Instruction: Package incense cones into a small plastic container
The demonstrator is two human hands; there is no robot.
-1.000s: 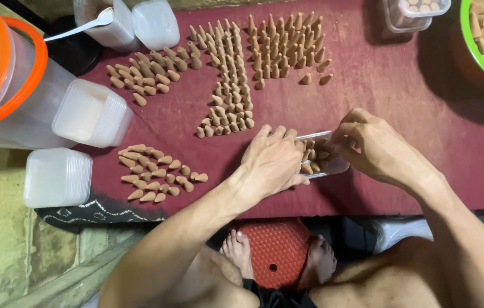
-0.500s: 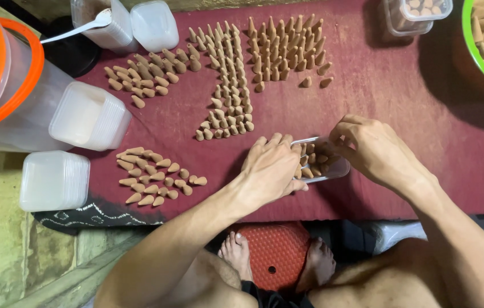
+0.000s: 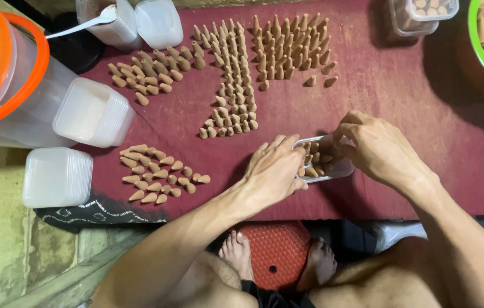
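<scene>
Both hands on a small box of cones

The left hand (image 3: 273, 171) and right hand (image 3: 376, 151) hold a clear plastic box (image 3: 324, 159) between them, fingers curled on its sides. It rests on the red cloth (image 3: 413, 114), part filled with brown cones. At ten o'clock stand rows of cones (image 3: 233, 85).

Deep maroon cloth (image 3: 401, 114) all over the worktop. Tan-brown cones (image 3: 233, 85) everywhere, same shade across the rows and the loose pile (image 3: 159, 174). Clear see-through little box (image 3: 324, 162) between the hands, tan cones inside. Milky white tubs (image 3: 57, 177) on the left, frosted look. Bright orange handle and lid on the clear jug (image 3: 8, 74). Lime green rim on the bowl (image 3: 481, 54) top right. Black mat (image 3: 91, 214) with a white zigzag pattern at the edge. Red-orange stool (image 3: 276, 251) with a fine woven texture down below.
</scene>
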